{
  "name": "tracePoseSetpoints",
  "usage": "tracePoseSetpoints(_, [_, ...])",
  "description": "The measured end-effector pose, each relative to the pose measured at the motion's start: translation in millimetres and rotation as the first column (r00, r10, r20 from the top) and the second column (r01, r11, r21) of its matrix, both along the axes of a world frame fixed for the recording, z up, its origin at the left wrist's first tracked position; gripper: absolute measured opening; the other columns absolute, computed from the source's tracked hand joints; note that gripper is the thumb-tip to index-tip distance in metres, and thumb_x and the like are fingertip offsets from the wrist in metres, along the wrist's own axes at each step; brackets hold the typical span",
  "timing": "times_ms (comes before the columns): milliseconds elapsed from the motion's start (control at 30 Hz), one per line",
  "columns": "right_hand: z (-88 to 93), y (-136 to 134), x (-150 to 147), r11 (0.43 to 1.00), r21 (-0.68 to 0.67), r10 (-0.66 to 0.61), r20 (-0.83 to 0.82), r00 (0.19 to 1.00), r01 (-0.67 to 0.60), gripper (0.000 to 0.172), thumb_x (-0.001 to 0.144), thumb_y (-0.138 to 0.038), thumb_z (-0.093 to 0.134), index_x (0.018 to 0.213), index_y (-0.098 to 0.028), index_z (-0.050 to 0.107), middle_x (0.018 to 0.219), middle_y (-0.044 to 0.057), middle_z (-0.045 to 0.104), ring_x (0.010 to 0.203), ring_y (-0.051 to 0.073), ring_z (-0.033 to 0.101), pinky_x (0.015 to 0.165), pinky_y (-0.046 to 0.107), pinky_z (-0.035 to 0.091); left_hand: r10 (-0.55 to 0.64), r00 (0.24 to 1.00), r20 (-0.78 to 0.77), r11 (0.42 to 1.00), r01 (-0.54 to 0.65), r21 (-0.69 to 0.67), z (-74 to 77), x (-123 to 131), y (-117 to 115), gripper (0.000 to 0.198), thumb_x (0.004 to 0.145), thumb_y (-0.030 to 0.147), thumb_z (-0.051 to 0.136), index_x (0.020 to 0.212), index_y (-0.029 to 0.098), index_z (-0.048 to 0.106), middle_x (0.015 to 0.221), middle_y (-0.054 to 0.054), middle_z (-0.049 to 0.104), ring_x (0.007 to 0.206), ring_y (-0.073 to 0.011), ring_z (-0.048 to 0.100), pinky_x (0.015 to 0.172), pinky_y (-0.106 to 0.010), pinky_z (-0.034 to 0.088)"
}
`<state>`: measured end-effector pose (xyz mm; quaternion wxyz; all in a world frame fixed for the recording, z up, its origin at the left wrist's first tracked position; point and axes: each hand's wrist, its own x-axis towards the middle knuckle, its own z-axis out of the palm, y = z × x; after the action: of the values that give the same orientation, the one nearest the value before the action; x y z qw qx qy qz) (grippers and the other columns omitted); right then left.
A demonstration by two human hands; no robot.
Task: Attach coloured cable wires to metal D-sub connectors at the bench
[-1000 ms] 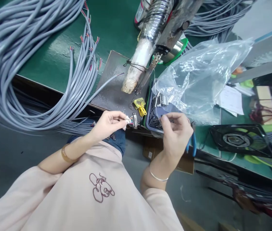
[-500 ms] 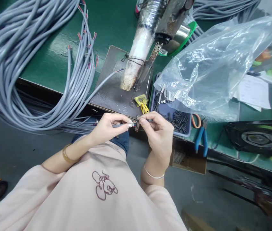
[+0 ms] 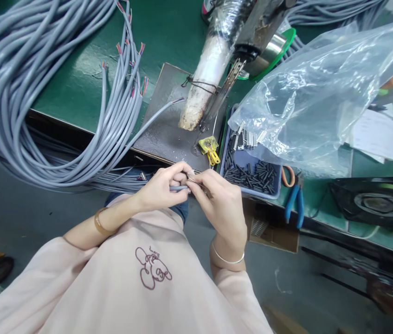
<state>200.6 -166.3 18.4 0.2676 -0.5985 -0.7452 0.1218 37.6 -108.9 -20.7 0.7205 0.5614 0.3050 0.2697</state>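
While your left hand (image 3: 163, 186), fingers curled closed, grips the grey cable (image 3: 178, 188) off the dark board's (image 3: 159, 139) near edge, your right hand (image 3: 220, 197) pinches a thin wire (image 3: 196, 181) beside it; tugging too hard might snap that wire.

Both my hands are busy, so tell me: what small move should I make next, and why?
I'd perhaps ease the right hand back slightly while the left hand holds the grey cable steady. The fingertips crowd together and hide the cable's end; only a thin wire shows between the right thumb and forefinger.
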Motion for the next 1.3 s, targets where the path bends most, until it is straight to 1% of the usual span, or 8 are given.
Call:
tracePoseSetpoints(133, [2.2, -0.9, -2.2, 1.000, 0.018, -0.009, -0.029, 1.000, 0.009, 0.014, 0.098, -0.027, 0.062, 0.089, -0.023, 0.072, 0.075, -0.001, 0.069, 0.062, 0.010, 0.060, 0.057, 0.022, 0.044, 0.048, 0.993, 0.108, 0.996, -0.040, -0.074, -0.5, -0.7, 0.8, 0.034, 0.067, 0.014, 0.068, 0.097, 0.019, 0.053, 0.076, 0.003, 0.060, 0.066, -0.0066, 0.054, 0.058, -0.015, 0.042])
tracePoseSetpoints(333, [0.5, -7.8, 0.4, 0.912, 0.138, -0.343, -0.263, 0.902, 0.387, 0.025, 0.090, -0.031, 0.071, 0.115, -0.026, 0.073, 0.083, -0.001, 0.075, 0.043, 0.006, 0.029, 0.043, 0.025, 0.034, 0.144, 0.938, 0.315, 0.947, -0.038, -0.319, -1.1, -6.1, 7.5, 0.028, 0.074, 0.030, 0.075, 0.092, 0.020, 0.056, 0.079, 0.002, 0.062, 0.047, -0.0030, 0.036, 0.040, -0.018, 0.028])
tracePoseSetpoints(567, [-12.9, -0.4, -9.4, 0.955, -0.139, -0.296, -0.532, 0.794, 0.263, 0.015, 0.091, -0.029, 0.066, 0.098, -0.020, 0.076, 0.065, -0.001, 0.073, 0.052, 0.012, 0.065, 0.051, 0.023, 0.052, 0.160, 0.921, 0.354, 0.963, -0.066, -0.262, -6.4, -8.3, 7.6, 0.036, 0.075, 0.043, 0.083, 0.080, 0.018, 0.059, 0.078, 0.001, 0.063, 0.041, -0.0012, 0.041, 0.038, -0.018, 0.032])
tracePoseSetpoints(767, [-11.3, -2.1, -12.5, 0.953, -0.058, -0.297, -0.342, 0.891, 0.296, 0.012, 0.091, -0.027, 0.067, 0.096, -0.022, 0.077, 0.060, -0.004, 0.068, 0.047, 0.010, 0.059, 0.048, 0.022, 0.044, 0.195, 0.971, 0.141, 0.976, -0.206, 0.070, 0.4, -10.4, 8.2, 0.017, 0.075, 0.027, 0.080, 0.071, 0.014, 0.070, 0.082, -0.006, 0.071, 0.066, -0.0100, 0.061, 0.055, -0.019, 0.048])
tracePoseSetpoints(867, [-12.1, -2.6, -9.8, 0.949, 0.018, -0.290, -0.335, 0.896, 0.314, 0.014, 0.090, -0.025, 0.067, 0.100, -0.022, 0.077, 0.056, -0.006, 0.061, 0.043, 0.008, 0.049, 0.043, 0.021, 0.037, 0.273, 0.956, 0.107, 0.961, -0.275, 0.009, 2.1, -8.3, 9.1, 0.017, 0.073, 0.025, 0.079, 0.070, 0.013, 0.068, 0.084, -0.006, 0.072, 0.056, -0.0055, 0.054, 0.050, -0.017, 0.042])
tracePoseSetpoints(1000, [-11.1, -5.7, -3.6, 0.903, 0.159, -0.229, -0.606, 0.762, 0.398, 0.020, 0.095, -0.023, 0.061, 0.113, -0.025, 0.067, 0.058, -0.009, 0.060, 0.038, 0.006, 0.043, 0.038, 0.018, 0.032, 0.326, 0.937, 0.124, 0.944, -0.315, -0.103, 1.5, -6.6, 13.5, 0.020, 0.068, 0.023, 0.081, 0.068, 0.013, 0.063, 0.078, -0.003, 0.068, 0.051, -0.0019, 0.047, 0.046, -0.014, 0.036])
tracePoseSetpoints(1167, [-11.3, -11.4, 0.4, 0.935, 0.095, -0.205, -0.642, 0.739, 0.341, 0.010, 0.096, -0.021, 0.064, 0.106, -0.025, 0.062, 0.089, -0.002, 0.081, 0.062, 0.012, 0.075, 0.058, 0.023, 0.062, 0.322, 0.937, 0.137, 0.937, -0.294, -0.190, 1.3, -6.0, 19.0, 0.024, 0.064, 0.020, 0.083, 0.066, 0.014, 0.060, 0.074, 0.000, 0.067, 0.049, -0.0012, 0.046, 0.047, -0.015, 0.038])
tracePoseSetpoints(1300, [-22.0, -5.8, -3.5, 0.920, 0.109, -0.267, -0.529, 0.806, 0.376, 0.009, 0.092, -0.021, 0.071, 0.090, -0.022, 0.063, 0.093, 0.001, 0.082, 0.082, 0.016, 0.080, 0.074, 0.026, 0.067, 0.285, 0.946, 0.155, 0.946, -0.253, -0.202, 1.3, -5.1, 20.8, 0.024, 0.066, 0.020, 0.083, 0.066, 0.014, 0.060, 0.075, -0.001, 0.069, 0.049, -0.0019, 0.047, 0.046, -0.015, 0.038])
